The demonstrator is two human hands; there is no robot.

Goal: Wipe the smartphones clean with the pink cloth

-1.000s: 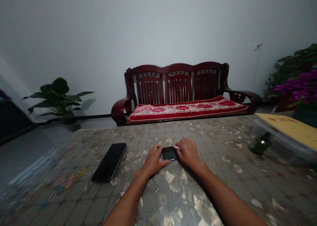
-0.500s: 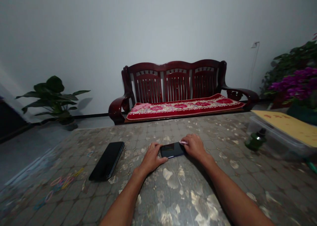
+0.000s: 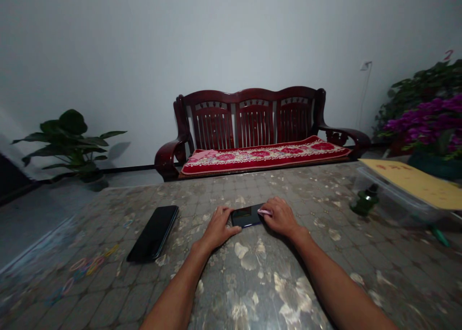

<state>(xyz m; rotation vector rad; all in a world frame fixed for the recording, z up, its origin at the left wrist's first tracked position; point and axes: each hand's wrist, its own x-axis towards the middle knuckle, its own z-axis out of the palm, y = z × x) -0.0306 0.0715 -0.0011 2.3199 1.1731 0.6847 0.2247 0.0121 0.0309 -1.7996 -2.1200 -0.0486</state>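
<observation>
A small black phone (image 3: 246, 215) lies flat on the patterned table (image 3: 252, 272) between my hands. My left hand (image 3: 218, 226) curls round its left end, thumb along the near edge. My right hand (image 3: 281, 216) is closed at its right end and presses a small pink thing (image 3: 264, 212) onto the screen; what that thing is I cannot make out. A second, larger black phone (image 3: 154, 232) rests to the left, untouched.
Coloured rubber bands (image 3: 86, 265) lie scattered at the table's left. A small green bottle (image 3: 364, 203) and a clear plastic box with a yellow sheet (image 3: 407, 183) sit at the right. A wooden bench (image 3: 254, 135) and potted plants stand beyond the table.
My right hand slid rightward along the small phone with the pink thing, uncovering more of the screen. The left hand kept its hold. The view drifted slightly.
</observation>
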